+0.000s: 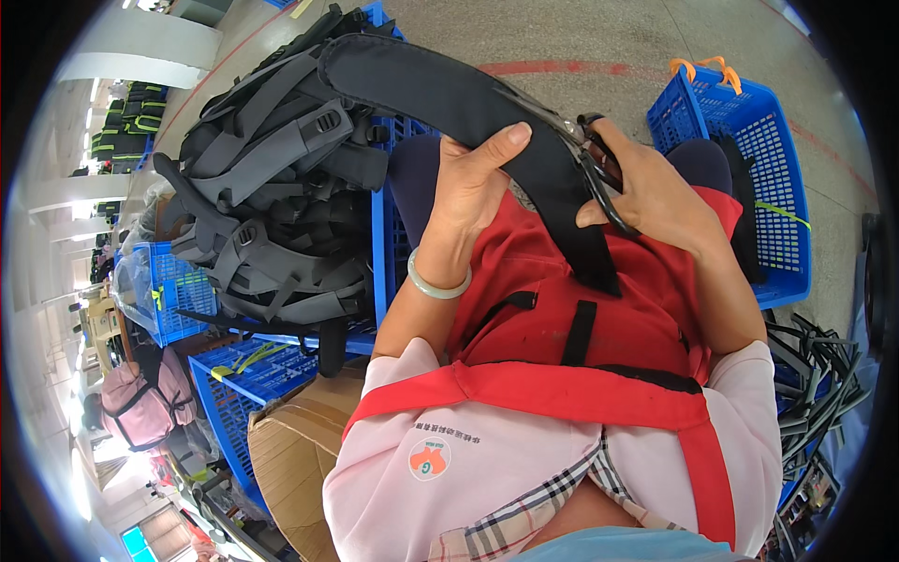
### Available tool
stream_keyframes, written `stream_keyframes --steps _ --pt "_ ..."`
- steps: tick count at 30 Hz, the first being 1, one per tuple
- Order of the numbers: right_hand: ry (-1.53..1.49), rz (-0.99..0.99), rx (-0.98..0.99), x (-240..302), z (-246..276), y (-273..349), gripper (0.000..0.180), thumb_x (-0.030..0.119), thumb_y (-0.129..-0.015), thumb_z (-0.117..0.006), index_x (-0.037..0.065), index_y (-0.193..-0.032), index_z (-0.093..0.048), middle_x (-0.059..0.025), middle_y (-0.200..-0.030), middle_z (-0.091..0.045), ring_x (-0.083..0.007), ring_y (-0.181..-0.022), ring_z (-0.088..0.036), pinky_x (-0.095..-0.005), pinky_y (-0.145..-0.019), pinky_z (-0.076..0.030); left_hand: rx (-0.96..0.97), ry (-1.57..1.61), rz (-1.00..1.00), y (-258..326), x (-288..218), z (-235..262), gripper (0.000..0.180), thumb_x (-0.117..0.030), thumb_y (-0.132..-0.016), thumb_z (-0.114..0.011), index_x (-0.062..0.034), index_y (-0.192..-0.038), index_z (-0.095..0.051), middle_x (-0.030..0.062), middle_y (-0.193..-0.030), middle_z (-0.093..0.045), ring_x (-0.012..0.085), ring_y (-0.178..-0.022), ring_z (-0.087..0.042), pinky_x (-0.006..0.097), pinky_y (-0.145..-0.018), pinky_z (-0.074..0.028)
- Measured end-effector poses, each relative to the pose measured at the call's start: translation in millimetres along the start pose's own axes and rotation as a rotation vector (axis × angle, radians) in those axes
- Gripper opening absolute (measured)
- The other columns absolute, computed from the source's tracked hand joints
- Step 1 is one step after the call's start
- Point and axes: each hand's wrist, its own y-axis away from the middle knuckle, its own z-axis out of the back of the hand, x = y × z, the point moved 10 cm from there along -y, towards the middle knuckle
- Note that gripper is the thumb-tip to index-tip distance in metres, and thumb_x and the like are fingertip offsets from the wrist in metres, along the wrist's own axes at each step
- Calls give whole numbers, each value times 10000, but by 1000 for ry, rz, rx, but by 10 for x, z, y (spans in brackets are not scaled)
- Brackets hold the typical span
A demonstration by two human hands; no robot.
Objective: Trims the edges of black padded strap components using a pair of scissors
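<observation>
My left hand [468,192] grips a long padded black strap [440,89] from below, thumb on top of it. The strap arches up to the left and hangs down over my red apron [562,318]. My right hand [655,187] holds black scissors [595,169], whose blades sit at the strap's right edge. A pale green bangle [435,281] circles my left wrist.
A tall pile of grey and black padded straps [281,187] fills a blue crate [379,253] to my left. Another blue crate [758,159] stands to my right, holding little. Loose black strap pieces [815,375] lie at the lower right. A cardboard box [290,440] sits near my left knee.
</observation>
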Motion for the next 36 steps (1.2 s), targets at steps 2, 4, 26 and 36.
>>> stream_keyframes --steps 2,4,26,36 --pt "7 -12 15 -10 -6 5 787 461 -628 -830 23 -1161 -451 -152 -781 -568 -367 -739 -585 -425 -670 -437 0 11 3 7 -8 1 215 53 -816 -672 -64 -994 -642 28 -935 -670 132 -846 -648 283 -780 -531" --pt "-20 52 -34 2 24 13 706 428 -655 -827 23 -1122 -486 -133 -747 -553 -320 -694 -558 -397 -652 -432 -3 2 0 3 2 19 209 51 -817 -673 -62 -990 -642 29 -935 -669 133 -843 -648 283 -777 -531" --pt "-540 143 -539 -307 489 -6 313 190 -743 -813 61 -864 -555 51 -683 -460 -47 -630 -412 -211 -564 -342 300 -493 143 -344 514 -341 222 -10 -789 -736 -18 -995 -653 -5 -902 -649 103 -853 -594 269 -802 -488" --pt "-647 -9 -525 -775 372 25 244 196 -814 -764 57 -837 -565 17 -657 -545 -54 -567 -501 -205 -520 -409 265 -684 217 58 978 -19 340 -71 -850 -688 12 -1158 -571 28 -1031 -631 109 -956 -569 285 -859 -470"
